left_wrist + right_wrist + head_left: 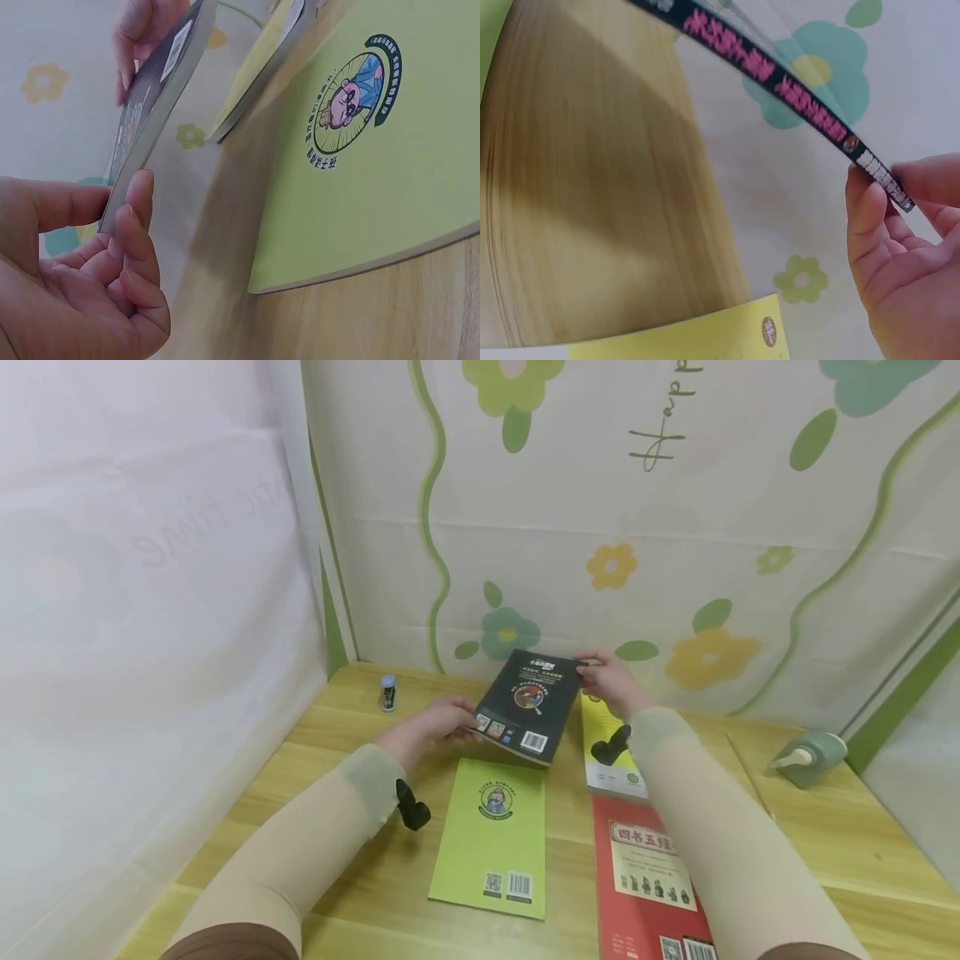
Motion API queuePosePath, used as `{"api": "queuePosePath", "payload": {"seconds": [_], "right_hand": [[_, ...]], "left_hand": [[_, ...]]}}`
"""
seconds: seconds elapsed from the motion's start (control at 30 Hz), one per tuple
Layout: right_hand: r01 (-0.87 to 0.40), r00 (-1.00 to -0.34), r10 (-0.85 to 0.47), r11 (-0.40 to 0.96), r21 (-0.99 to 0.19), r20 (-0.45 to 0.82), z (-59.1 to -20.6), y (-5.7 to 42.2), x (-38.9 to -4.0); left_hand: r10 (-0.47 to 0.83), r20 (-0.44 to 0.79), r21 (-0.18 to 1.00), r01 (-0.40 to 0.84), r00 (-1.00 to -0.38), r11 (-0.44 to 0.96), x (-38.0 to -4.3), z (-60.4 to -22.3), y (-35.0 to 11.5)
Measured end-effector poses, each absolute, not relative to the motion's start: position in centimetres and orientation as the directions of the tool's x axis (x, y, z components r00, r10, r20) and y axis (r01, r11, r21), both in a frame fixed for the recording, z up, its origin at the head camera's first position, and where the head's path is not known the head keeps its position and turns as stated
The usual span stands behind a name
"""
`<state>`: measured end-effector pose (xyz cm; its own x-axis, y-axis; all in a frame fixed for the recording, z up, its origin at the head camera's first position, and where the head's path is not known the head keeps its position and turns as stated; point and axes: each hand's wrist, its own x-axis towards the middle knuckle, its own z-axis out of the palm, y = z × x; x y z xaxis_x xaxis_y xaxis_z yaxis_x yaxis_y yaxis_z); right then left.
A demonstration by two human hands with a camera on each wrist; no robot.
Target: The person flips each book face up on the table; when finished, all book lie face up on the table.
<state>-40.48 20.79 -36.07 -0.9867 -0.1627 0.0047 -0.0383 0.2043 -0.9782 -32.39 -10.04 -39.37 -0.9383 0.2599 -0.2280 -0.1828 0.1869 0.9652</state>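
A thin black book (527, 706) is held up off the table at the back, its barcoded cover facing up. My left hand (442, 721) pinches its left edge between thumb and fingers, as the left wrist view shows with the page edge (159, 124) turned to the camera. At the far right corner my right hand (609, 681) pinches it by the spine (810, 112), which carries pink lettering. Just in front of it a lime-green book (491, 843) lies flat. Under the right wrist is a yellow book (603, 739), partly hidden by the hand and arm.
A red book (637, 893) lies at the front right, partly behind the right forearm. At the table's right stands a grey-green bottle with a nozzle (813, 758), tipped on its side. A small blue-capped bottle (387, 692) is at the back left. A patterned curtain (525, 502) hangs behind the table.
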Motion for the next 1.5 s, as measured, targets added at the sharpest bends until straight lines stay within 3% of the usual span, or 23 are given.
{"api": "queuePosePath", "payload": {"seconds": [0.23,0.43,0.77,1.1,1.5], "right_hand": [[-0.042,-0.985,-0.173,0.123,-0.992,0.021,-35.1,21.3,-40.1],[-0.047,-0.985,-0.170,0.064,-0.997,0.036,-34.4,21.3,-39.7],[-0.041,-0.979,-0.193,-0.088,-0.995,0.057,-33.3,22.2,-38.7],[0.062,-0.973,-0.231,-0.345,-0.937,0.020,-32.5,23.0,-38.0],[0.023,-0.976,-0.212,-0.317,-0.948,0.047,-32.4,23.1,-37.5]], "left_hand": [[0.225,-0.220,0.959,-0.169,-0.949,0.227,-32.3,-38.9,-10.0],[0.173,-0.190,0.972,-0.159,-0.966,0.174,-32.4,-39.0,-9.9],[0.240,-0.119,0.987,-0.088,-0.964,0.138,-32.5,-39.3,-9.5],[0.324,-0.109,0.990,-0.131,-0.940,-0.045,-31.7,-38.9,-9.1],[0.344,-0.092,0.995,-0.071,-0.934,0.074,-31.2,-39.3,-8.7]]}}
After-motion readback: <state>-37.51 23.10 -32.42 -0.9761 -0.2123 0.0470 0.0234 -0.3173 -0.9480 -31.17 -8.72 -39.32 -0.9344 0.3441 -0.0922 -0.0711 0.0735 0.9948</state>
